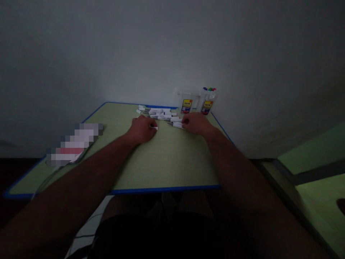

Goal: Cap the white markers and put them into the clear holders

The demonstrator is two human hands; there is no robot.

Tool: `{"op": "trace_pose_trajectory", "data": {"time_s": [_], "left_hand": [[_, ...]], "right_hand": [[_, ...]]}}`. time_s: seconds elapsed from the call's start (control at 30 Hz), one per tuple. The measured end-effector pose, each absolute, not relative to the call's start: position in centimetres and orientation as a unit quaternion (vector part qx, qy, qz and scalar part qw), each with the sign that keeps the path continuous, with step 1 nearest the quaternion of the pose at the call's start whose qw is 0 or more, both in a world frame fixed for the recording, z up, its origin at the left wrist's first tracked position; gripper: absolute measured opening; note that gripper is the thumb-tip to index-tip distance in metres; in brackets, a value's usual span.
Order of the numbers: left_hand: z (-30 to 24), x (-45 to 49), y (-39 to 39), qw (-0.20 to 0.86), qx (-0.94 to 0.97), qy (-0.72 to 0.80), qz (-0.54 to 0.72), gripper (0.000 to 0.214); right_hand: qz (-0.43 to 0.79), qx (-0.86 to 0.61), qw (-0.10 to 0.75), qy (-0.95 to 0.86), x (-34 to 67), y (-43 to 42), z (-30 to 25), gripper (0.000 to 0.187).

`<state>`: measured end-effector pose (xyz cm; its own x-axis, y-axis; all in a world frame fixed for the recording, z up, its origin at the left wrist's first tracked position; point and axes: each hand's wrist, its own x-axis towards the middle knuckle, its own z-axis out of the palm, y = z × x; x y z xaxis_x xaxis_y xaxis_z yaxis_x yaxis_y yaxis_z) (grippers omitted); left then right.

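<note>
Both my arms reach across a green table (pixel 161 162) with a blue edge. My left hand (pixel 142 128) rests on the table with fingers curled around a small white piece (pixel 155 128), perhaps a marker cap. My right hand (pixel 196 123) lies beside it, fingers closed on a white marker (pixel 176 125). Just beyond both hands lies a loose pile of several white markers (pixel 159 113) near the far edge.
Two clear marker packs with yellow labels (pixel 186 102) (pixel 207 101) stand at the far right corner against the white wall. A blurred flat object (pixel 74 144) with a cable lies at the table's left. Another green table (pixel 318 180) stands to the right.
</note>
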<state>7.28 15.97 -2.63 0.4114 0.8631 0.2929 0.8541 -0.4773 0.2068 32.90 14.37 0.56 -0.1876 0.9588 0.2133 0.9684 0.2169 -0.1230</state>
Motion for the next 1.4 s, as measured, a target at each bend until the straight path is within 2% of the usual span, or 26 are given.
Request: {"op": "trace_pose_trajectory", "data": {"time_s": [0.27,0.4,0.63,0.73,1.03,1.2,1.4], "left_hand": [[-2.1,6.6,14.7,0.069,0.828,0.511,0.22,0.028],[-1.9,6.0,14.9,0.11,0.788,0.537,0.282,0.023],[-1.8,5.3,16.0,0.328,0.592,0.593,0.436,0.008],[-2.2,5.2,16.6,0.37,0.549,0.575,0.481,0.006],[-2.8,5.1,17.4,0.375,0.521,0.569,0.514,0.008],[-2.0,5.1,16.5,0.311,0.559,0.601,0.479,0.003],[-1.6,5.4,16.0,0.322,0.571,0.588,0.475,0.006]], "right_hand": [[-0.016,-0.622,0.112,-0.775,32.8,14.4,0.5,0.012],[-0.014,-0.614,0.111,-0.782,32.9,14.4,0.2,0.011],[0.007,-0.612,0.112,-0.783,32.7,14.3,0.2,0.014],[0.003,-0.609,0.105,-0.786,32.6,14.2,0.2,0.016],[0.007,-0.602,0.07,-0.796,32.6,14.1,0.4,0.024],[0.028,-0.606,0.073,-0.792,32.4,13.9,0.5,0.025],[0.076,-0.596,0.1,-0.793,32.0,14.0,0.5,0.025]]}}
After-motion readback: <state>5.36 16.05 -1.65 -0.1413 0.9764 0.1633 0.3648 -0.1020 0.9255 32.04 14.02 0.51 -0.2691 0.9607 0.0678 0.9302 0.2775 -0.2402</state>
